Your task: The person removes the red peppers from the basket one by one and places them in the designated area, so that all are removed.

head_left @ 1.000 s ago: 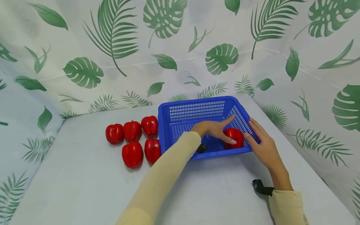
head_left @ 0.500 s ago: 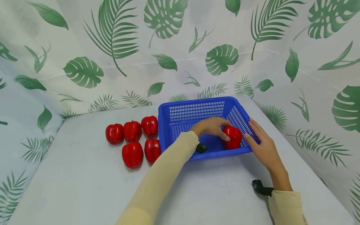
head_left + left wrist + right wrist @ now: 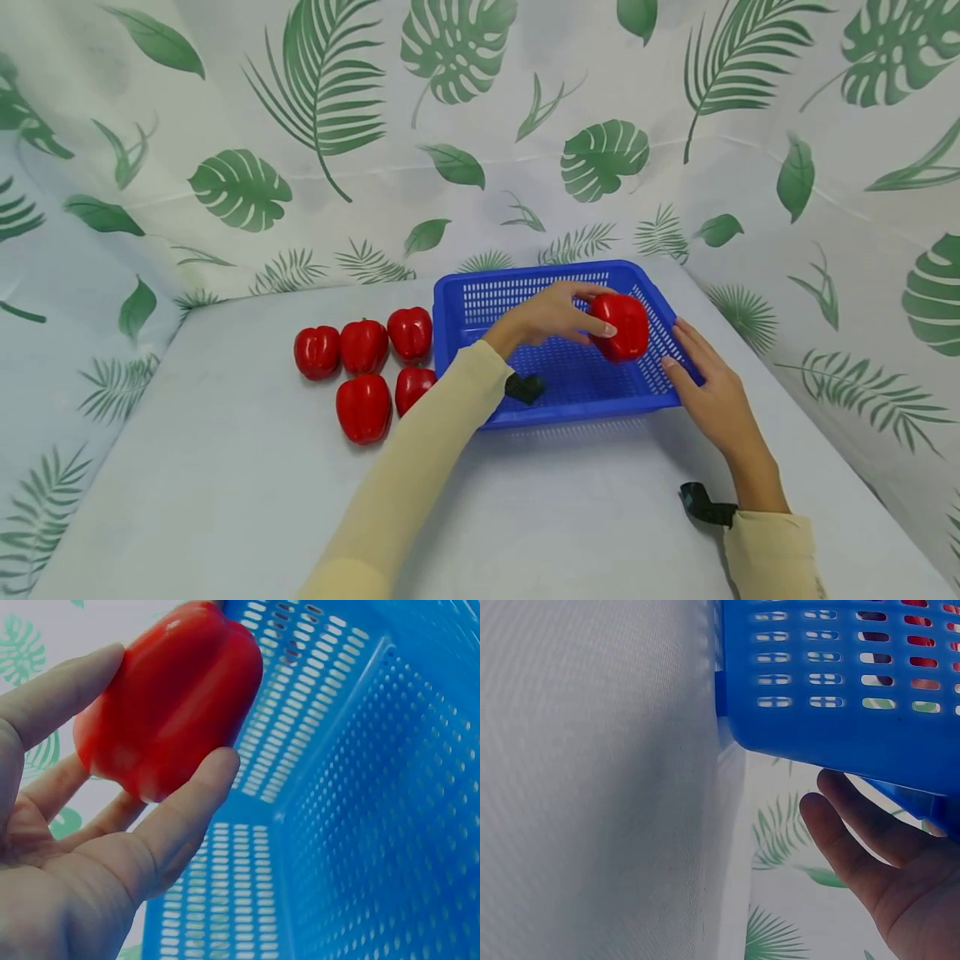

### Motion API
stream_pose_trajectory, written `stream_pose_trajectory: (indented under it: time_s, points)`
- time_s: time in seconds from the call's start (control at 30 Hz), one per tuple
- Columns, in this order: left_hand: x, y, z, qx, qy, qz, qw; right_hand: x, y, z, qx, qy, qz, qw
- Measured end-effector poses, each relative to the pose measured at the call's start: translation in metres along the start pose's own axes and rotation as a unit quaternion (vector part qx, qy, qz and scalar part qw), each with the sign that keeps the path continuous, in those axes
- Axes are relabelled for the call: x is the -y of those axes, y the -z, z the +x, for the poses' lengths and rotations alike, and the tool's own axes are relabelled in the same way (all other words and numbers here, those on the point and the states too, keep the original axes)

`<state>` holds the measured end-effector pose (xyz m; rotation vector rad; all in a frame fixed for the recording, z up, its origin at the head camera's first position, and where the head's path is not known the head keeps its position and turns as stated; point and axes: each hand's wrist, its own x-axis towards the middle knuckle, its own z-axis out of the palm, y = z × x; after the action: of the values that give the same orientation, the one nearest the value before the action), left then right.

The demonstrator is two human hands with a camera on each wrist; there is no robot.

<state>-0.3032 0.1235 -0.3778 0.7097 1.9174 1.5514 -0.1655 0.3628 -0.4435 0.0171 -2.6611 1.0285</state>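
Observation:
My left hand [image 3: 555, 315] grips a glossy red bell pepper [image 3: 624, 327], thumb on one side and fingers on the other. The left wrist view has this pepper [image 3: 176, 705] raised above the floor of the blue perforated basket [image 3: 375, 817]. At the basket's [image 3: 570, 412] right end, my right hand [image 3: 712, 396] holds the rim, its thumb on the inner side and its fingers outside. From the right wrist, those fingers [image 3: 847, 840] reach up to the outer wall below the rim.
Several more red bell peppers [image 3: 364, 408] stand in two rows on the white table [image 3: 225, 467], left of the basket. My left forearm partly covers the nearest one. A leaf-patterned cloth [image 3: 450, 208] hangs behind and at the sides.
My left hand has closed round the pepper inside the basket and lifted it off the basket's floor. My right hand keeps its hold on the rim. The head view has shifted slightly.

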Motion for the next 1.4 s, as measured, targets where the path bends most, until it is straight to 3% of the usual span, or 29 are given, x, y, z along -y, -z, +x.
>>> stream_pose_trajectory:
  time_s: [0.33, 0.83, 1.17, 1.4]
  points:
    - [-0.004, 0.022, -0.019, -0.034, -0.014, -0.005, 0.9993, -0.001, -0.002, -0.001, -0.001, 0.000, 0.010, 1.000]
    - [-0.013, 0.046, -0.049, -0.044, -0.021, -0.016, 0.9987, -0.004, -0.003, -0.002, -0.001, 0.000, 0.020, 1.000]
    - [-0.011, 0.066, -0.071, -0.070, -0.010, -0.020, 0.9973, -0.002, -0.002, -0.002, -0.002, 0.005, 0.017, 1.000]
    - [-0.011, 0.076, -0.084, -0.079, -0.022, -0.034, 0.9960, -0.002, -0.001, 0.000, -0.003, 0.007, 0.019, 1.000]
